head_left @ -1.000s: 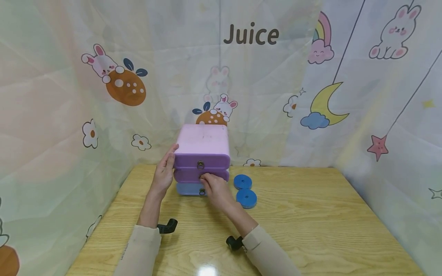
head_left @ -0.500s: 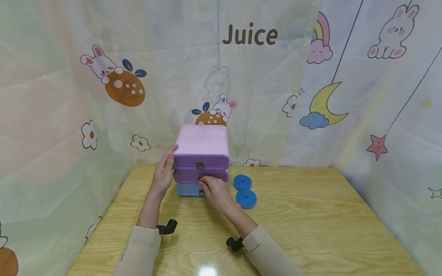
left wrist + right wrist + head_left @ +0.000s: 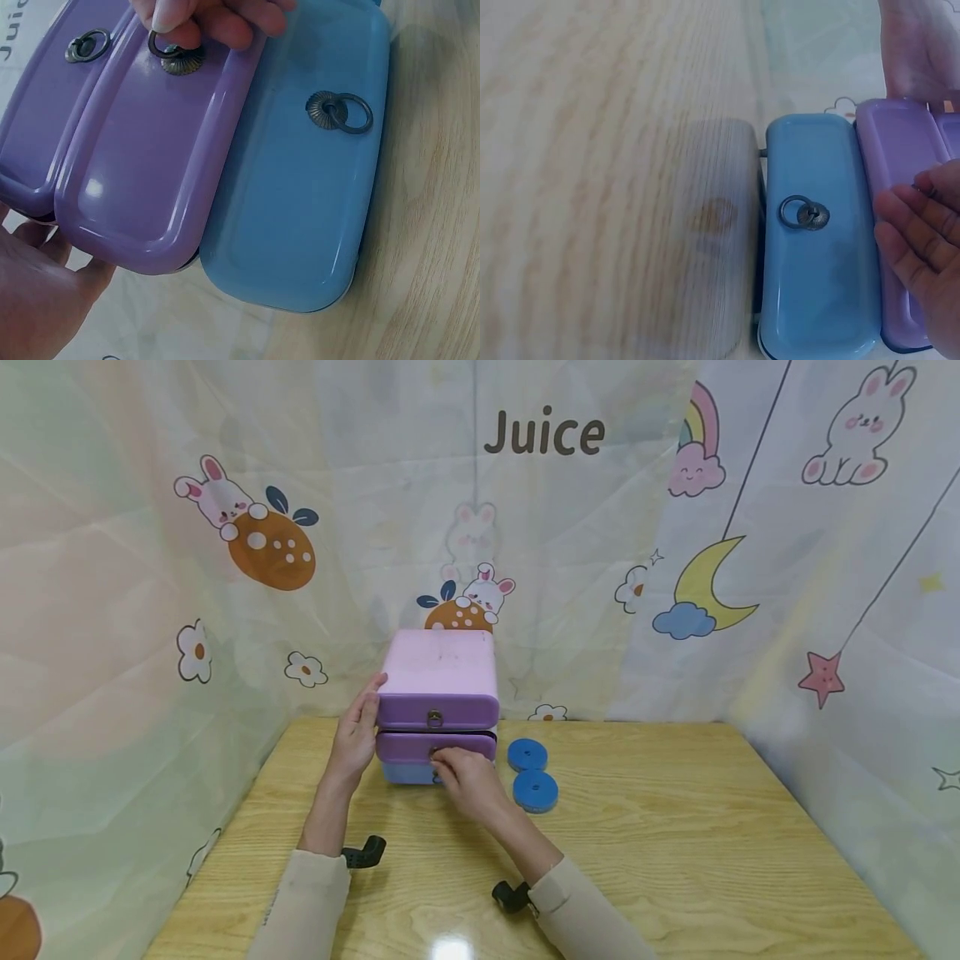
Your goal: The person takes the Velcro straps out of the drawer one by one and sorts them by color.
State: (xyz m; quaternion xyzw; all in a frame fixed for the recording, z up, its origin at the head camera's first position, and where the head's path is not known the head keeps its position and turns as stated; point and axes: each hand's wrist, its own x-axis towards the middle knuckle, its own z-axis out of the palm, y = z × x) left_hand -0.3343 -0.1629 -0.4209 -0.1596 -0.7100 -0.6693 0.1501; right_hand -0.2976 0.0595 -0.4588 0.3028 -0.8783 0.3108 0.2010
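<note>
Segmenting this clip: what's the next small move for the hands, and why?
Likely a gentle, straight pull on the middle drawer with the right hand, while the left hand braces the cabinet. The right hand pinches the drawer's metal handle, the drawer is only slightly out, with a thin dark gap above its front, and the left hand rests against the cabinet's side.

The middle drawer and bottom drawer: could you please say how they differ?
The middle drawer is purple and juts forward; the bottom drawer is blue and sits further back. The right hand pinches the middle drawer's ring; the bottom drawer's ring hangs free. Both have rounded corners.
</note>
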